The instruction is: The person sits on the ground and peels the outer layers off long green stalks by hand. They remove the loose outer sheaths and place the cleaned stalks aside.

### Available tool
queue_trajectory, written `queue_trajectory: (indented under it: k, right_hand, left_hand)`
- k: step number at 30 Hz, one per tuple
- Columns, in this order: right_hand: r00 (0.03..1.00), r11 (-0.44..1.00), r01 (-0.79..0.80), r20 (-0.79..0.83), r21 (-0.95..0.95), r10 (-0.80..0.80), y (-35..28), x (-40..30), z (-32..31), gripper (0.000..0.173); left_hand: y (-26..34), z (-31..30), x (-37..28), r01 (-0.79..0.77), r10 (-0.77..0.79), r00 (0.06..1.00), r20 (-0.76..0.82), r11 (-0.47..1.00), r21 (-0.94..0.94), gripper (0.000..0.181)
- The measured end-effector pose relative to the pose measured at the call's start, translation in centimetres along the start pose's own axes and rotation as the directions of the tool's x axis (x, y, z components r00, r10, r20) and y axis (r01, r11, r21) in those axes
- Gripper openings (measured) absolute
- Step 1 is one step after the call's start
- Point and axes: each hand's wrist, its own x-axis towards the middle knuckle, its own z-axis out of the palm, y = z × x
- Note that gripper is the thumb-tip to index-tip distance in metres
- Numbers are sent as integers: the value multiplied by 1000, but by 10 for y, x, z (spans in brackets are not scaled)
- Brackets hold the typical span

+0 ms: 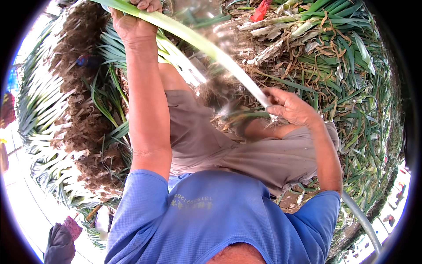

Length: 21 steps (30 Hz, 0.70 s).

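Note:
A long leek (214, 51) runs diagonally before me, its green part at the upper left and its white root end at the lower right. My left hand (136, 19) grips the green part near the top edge of the view. The fingers and thumb of my right hand (285, 105) pinch the white shank just above the roots. Beneath the held leek, more leeks (188, 71) lie near my knee with their white ends towards the middle. Haze or blur covers part of the middle of the view.
Stacked leeks (43, 109) with brown root ends line the left side. Trimmed leaves and dry peelings (349, 95) cover the ground at the right. A red scrap (260, 11) lies at the top. A curved metal tube (362, 219) stands at the lower right.

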Motion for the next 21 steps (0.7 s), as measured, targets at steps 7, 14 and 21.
queue_trajectory:
  k: [7, 14, 21]
  right_hand:
    - [975, 837, -41, -206, -546, -87, 11, -8, 14, 40]
    - [844, 607, 146, -221, -781, -488, 13, -12, 39, 56]
    - [817, 654, 245, -211, -716, -536, 13, -20, 48, 69]
  left_hand:
    - [0, 13, -8, -161, 235, 930, -282, 951, 264, 61]
    - [-17, 18, -13, -119, 374, 852, -368, 821, 559, 43]
    - [3, -18, 6, 13, 271, 813, -515, 876, 483, 22]
